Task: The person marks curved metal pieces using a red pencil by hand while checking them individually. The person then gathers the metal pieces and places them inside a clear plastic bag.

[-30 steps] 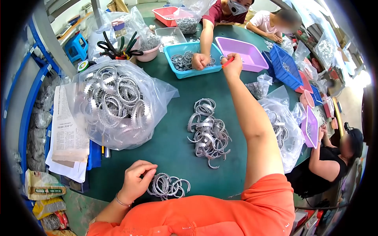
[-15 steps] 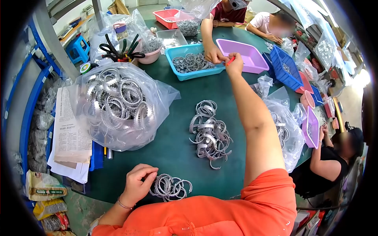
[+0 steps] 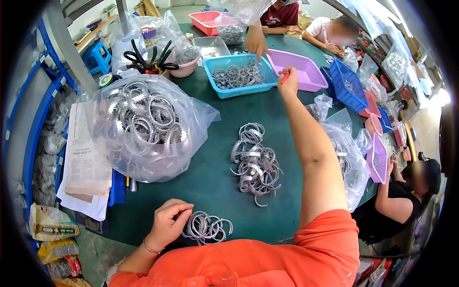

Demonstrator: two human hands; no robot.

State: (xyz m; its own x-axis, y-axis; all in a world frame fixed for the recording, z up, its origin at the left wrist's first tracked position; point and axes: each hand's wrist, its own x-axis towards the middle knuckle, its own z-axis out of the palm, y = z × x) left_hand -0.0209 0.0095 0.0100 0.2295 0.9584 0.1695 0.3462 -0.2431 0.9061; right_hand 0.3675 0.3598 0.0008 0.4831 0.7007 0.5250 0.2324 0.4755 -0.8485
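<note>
Head camera view shows the right arm (image 3: 318, 158) stretched far forward across the green surface (image 3: 210, 186), almost straight, coming from an orange sleeve (image 3: 327, 227). At its end, the right hand (image 3: 288, 82) has its fingers closed around a red stick (image 3: 285, 78), near the right end of the turquoise tray (image 3: 244, 92) and over the near side of the purple tray (image 3: 301, 71); whether it touches either tray I cannot tell. The left hand (image 3: 169, 221) stays low, near the body, with fingers curled and thumb close to the fingertips; if something small is pinched there, I cannot tell. Just beside it, on its right, lies the small heap of toothed metal rings (image 3: 208, 228), close to the near edge of the surface. The larger pile of toothed metal bands (image 3: 256, 165) lies in the middle, left of the right forearm, with a strip of bare green between them. Wider open room is between this pile and the clear plastic bag (image 3: 191, 150), and also below the turquoise tray. Behind this tray, a co-worker's hand (image 3: 256, 42) points down, near its far rim and apart from the right hand.
</note>
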